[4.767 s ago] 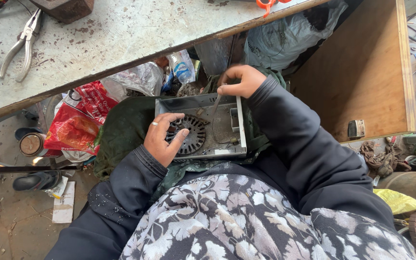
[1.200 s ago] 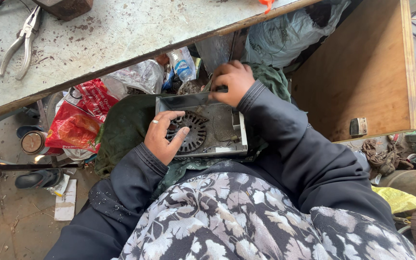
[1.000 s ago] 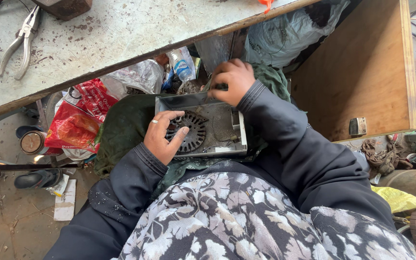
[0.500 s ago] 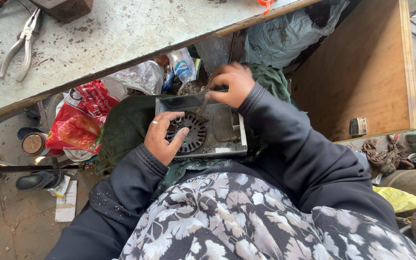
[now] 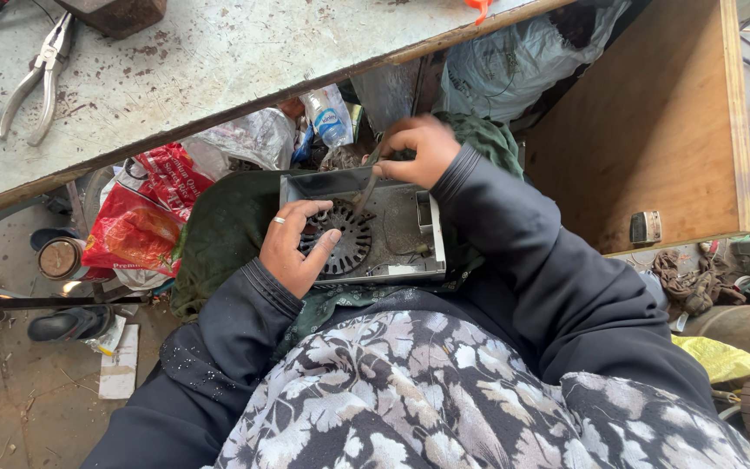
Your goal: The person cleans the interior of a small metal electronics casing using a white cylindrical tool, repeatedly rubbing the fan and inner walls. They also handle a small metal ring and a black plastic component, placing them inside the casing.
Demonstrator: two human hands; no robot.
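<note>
Metal housing: a shallow grey rectangular tray (image 5: 397,234) lies on the person's lap in the middle of the frame, between both hands, below the edge of the bench.
Fan grille: a round dark disc with radial slots (image 5: 345,243) sits in the left half of the housing.
Left hand: the left hand (image 5: 299,247) rests flat on the left side of the grille, fingers spread and loosely open, a ring on one finger; it presses but does not grip anything.
Right hand: the right hand (image 5: 418,149) is at the upper edge of the housing, fingers closed around a thin metal tool (image 5: 366,178) which points down toward the grille.
Cloth: dark green fabric (image 5: 219,226), soft and wrinkled, lies under the housing.
Bench: a worn, pale, speckled surface (image 5: 219,52) fills the upper left of the frame, with a wooden edge.
Pliers: steel pliers (image 5: 35,78) lie on the bench at the upper left, well apart from the hands.
Red bag: a shiny red plastic bag (image 5: 136,226) lies left of the cloth, below the bench.
Wooden panel: a smooth brown board (image 5: 653,130) stands at the right.
</note>
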